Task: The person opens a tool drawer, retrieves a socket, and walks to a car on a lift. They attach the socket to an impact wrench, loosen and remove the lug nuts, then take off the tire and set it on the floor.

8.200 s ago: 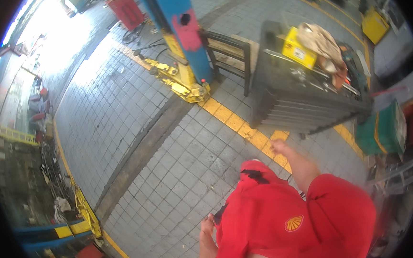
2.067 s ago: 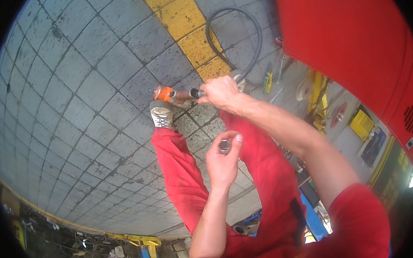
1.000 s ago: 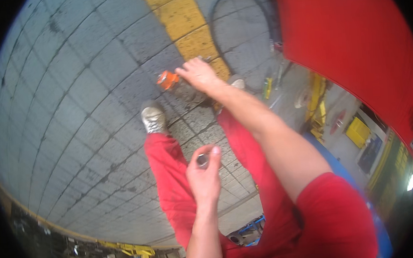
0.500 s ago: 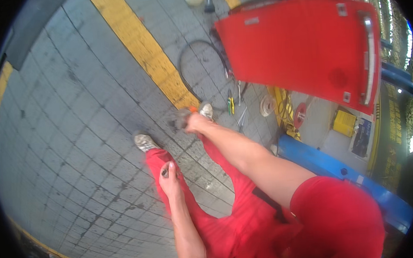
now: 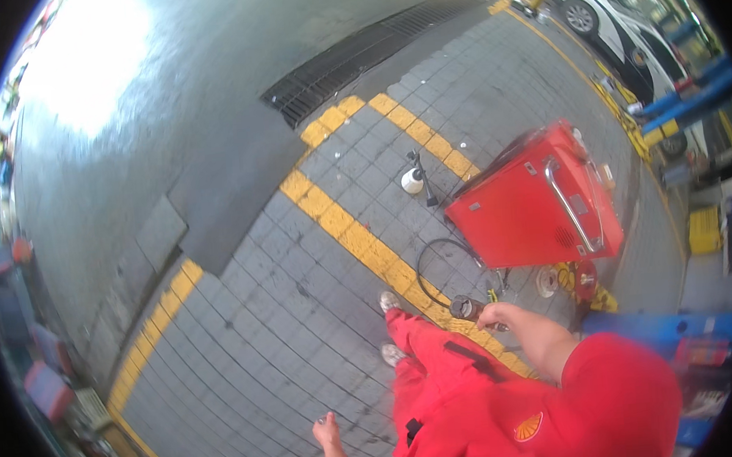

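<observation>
Head view: right hand (image 5: 498,314) clenched on a small dark tool (image 5: 467,308) tethered by a black hose (image 5: 426,268) to the red cart (image 5: 534,204), over the floor's yellow line (image 5: 367,247); left hand (image 5: 328,432) hangs loose, empty; carrying step, next needing a set-down spot.

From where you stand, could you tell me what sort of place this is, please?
Probably a vehicle service yard: a red wheeled machine with a hose, a white car beside blue lift posts, and yellow floor lines.
</observation>
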Action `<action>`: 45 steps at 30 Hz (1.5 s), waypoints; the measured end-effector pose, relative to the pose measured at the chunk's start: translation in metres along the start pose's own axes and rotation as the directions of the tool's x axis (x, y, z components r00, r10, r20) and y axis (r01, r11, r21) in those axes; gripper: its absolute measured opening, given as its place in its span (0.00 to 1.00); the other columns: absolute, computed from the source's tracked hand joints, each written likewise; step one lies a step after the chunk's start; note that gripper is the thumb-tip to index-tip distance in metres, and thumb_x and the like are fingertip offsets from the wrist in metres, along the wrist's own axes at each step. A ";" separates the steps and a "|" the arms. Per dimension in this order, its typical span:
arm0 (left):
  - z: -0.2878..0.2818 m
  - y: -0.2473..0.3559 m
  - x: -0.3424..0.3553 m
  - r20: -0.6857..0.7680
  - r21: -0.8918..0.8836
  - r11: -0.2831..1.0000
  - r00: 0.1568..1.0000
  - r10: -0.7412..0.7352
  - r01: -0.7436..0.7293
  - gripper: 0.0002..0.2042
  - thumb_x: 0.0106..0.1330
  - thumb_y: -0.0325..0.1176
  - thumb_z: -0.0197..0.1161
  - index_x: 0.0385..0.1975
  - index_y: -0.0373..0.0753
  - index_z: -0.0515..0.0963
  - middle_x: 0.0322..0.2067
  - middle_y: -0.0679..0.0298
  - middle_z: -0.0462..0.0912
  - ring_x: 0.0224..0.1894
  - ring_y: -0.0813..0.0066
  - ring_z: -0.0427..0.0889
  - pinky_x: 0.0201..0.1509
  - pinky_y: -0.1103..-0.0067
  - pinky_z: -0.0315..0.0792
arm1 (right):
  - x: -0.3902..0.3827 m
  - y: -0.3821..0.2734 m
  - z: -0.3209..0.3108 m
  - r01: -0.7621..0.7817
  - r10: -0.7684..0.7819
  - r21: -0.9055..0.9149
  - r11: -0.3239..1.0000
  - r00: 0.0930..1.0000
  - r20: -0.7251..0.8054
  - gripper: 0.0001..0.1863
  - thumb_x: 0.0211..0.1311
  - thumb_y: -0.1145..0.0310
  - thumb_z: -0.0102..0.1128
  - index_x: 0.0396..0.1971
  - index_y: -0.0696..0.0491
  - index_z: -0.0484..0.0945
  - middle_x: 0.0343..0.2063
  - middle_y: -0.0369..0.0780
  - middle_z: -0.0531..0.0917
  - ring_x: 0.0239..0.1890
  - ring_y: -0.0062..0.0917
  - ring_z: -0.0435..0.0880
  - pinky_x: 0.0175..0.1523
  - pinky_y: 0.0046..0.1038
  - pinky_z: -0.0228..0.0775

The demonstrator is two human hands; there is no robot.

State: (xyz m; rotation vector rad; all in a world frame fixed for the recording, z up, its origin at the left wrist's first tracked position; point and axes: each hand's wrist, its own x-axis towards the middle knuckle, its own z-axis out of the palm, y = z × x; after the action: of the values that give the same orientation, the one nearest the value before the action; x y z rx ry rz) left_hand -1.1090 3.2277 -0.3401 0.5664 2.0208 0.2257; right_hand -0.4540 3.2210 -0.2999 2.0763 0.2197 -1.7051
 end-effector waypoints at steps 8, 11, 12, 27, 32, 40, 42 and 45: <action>-0.010 0.241 0.092 0.129 0.132 0.983 0.985 0.113 -0.130 0.14 0.61 0.40 0.75 0.26 0.34 0.83 0.20 0.65 0.81 0.20 0.75 0.76 0.28 0.73 0.73 | -0.010 -0.120 -0.085 -0.071 0.062 0.062 0.996 0.988 0.140 0.21 0.56 0.51 0.74 0.41 0.52 0.86 0.42 0.40 0.86 0.44 0.36 0.81 0.49 0.46 0.74; 0.003 0.356 0.115 0.127 0.239 0.951 0.978 0.168 -0.194 0.17 0.60 0.42 0.75 0.23 0.33 0.82 0.18 0.64 0.82 0.21 0.76 0.78 0.29 0.73 0.74 | -0.018 -0.181 -0.143 -0.024 0.018 0.035 0.999 0.990 0.143 0.19 0.56 0.53 0.75 0.38 0.53 0.85 0.40 0.43 0.87 0.41 0.36 0.84 0.47 0.47 0.76; 0.008 0.395 0.125 0.132 0.270 0.934 0.970 0.205 -0.234 0.17 0.60 0.42 0.75 0.22 0.33 0.82 0.18 0.64 0.82 0.21 0.75 0.78 0.29 0.72 0.74 | -0.023 -0.202 -0.165 0.017 -0.017 0.005 1.000 0.995 0.094 0.18 0.56 0.55 0.76 0.37 0.53 0.85 0.40 0.44 0.87 0.40 0.37 0.85 0.47 0.47 0.77; 0.189 0.945 0.373 0.418 0.660 0.576 0.873 0.253 -0.482 0.26 0.67 0.59 0.62 0.32 0.37 0.85 0.31 0.59 0.89 0.38 0.59 0.89 0.42 0.65 0.78 | -0.067 -0.483 -0.492 0.101 -0.107 0.550 0.829 0.994 -0.021 0.16 0.57 0.54 0.73 0.26 0.53 0.83 0.23 0.39 0.85 0.20 0.29 0.81 0.26 0.36 0.72; 0.317 1.192 0.384 0.544 0.686 0.226 0.694 0.471 -0.691 0.25 0.63 0.54 0.68 0.18 0.36 0.80 0.17 0.62 0.83 0.18 0.68 0.78 0.29 0.69 0.75 | -0.084 -0.508 -0.561 0.085 -0.085 0.689 0.720 0.996 -0.034 0.19 0.59 0.52 0.71 0.23 0.54 0.84 0.21 0.41 0.86 0.22 0.31 0.83 0.31 0.41 0.74; 0.534 1.465 0.288 0.515 0.419 0.481 0.638 0.573 -0.770 0.18 0.62 0.43 0.73 0.24 0.32 0.82 0.21 0.63 0.82 0.25 0.70 0.79 0.34 0.68 0.76 | -0.016 -0.495 -0.711 -0.091 -0.117 0.796 0.599 0.973 0.199 0.18 0.61 0.53 0.70 0.26 0.55 0.84 0.22 0.41 0.85 0.23 0.32 0.82 0.31 0.40 0.72; 0.577 1.485 0.264 0.528 0.506 0.426 0.660 0.535 -0.750 0.19 0.62 0.45 0.72 0.25 0.31 0.83 0.22 0.60 0.84 0.27 0.67 0.82 0.36 0.67 0.76 | 0.002 -0.484 -0.768 -0.093 -0.127 0.825 0.557 0.972 0.195 0.18 0.60 0.54 0.70 0.26 0.55 0.84 0.22 0.41 0.85 0.22 0.32 0.81 0.31 0.39 0.72; 0.646 1.500 0.245 0.533 0.678 0.306 0.734 0.421 -0.668 0.23 0.63 0.51 0.69 0.30 0.31 0.85 0.27 0.53 0.88 0.34 0.59 0.89 0.40 0.65 0.79 | 0.023 -0.469 -0.864 -0.072 -0.145 0.859 0.508 0.975 0.167 0.17 0.60 0.54 0.71 0.27 0.55 0.84 0.22 0.41 0.84 0.22 0.32 0.81 0.30 0.38 0.71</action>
State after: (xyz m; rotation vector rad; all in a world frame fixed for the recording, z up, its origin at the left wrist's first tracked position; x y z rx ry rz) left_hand -0.2037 4.6075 -0.2735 1.8571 1.4616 -0.4843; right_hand 0.1373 4.0066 -0.3104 2.4611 -0.8786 -2.3533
